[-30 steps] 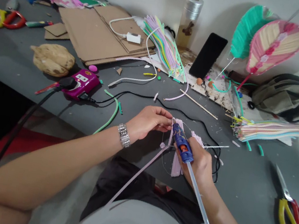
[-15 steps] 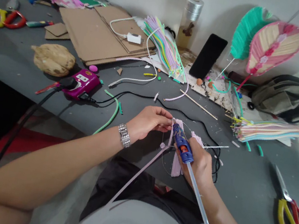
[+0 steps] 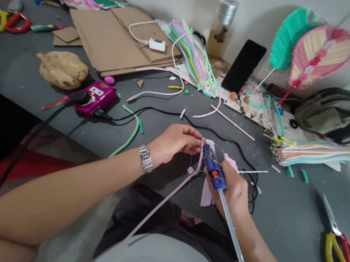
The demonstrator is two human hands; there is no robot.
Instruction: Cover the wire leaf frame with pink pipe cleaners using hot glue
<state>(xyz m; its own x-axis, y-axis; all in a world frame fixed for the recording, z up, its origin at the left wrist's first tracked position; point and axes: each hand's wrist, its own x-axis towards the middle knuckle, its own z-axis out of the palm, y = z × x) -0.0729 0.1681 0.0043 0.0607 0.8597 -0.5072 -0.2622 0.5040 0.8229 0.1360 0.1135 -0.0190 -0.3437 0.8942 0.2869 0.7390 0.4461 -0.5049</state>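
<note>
Over the front edge of the grey table, my right hand [image 3: 235,184] is wrapped round a blue glue gun [image 3: 211,160]. A long clear glue stick [image 3: 237,239] sticks out of its back end. The gun's nozzle is close to the fingertips of my left hand [image 3: 178,143], which pinch a pale lilac pipe cleaner [image 3: 175,190]. That strip runs down toward my lap. Behind the gun is a flat lilac piece [image 3: 206,195] with a thin wire loop round it, partly hidden by the gun and my right hand.
Scissors [image 3: 337,250] lie at the right. Pipe cleaner bundles [image 3: 316,155], cardboard sheets [image 3: 109,40], a phone [image 3: 243,66] and a bottle [image 3: 222,26] stand or lie farther back. A black cable [image 3: 165,111] runs from a purple power socket [image 3: 96,98] past my hands.
At the far left edge, a brownish shape, perhaps another person's hand, has come into view beside the yellow scissor handle. My hands and the glue gun hold almost still.
</note>
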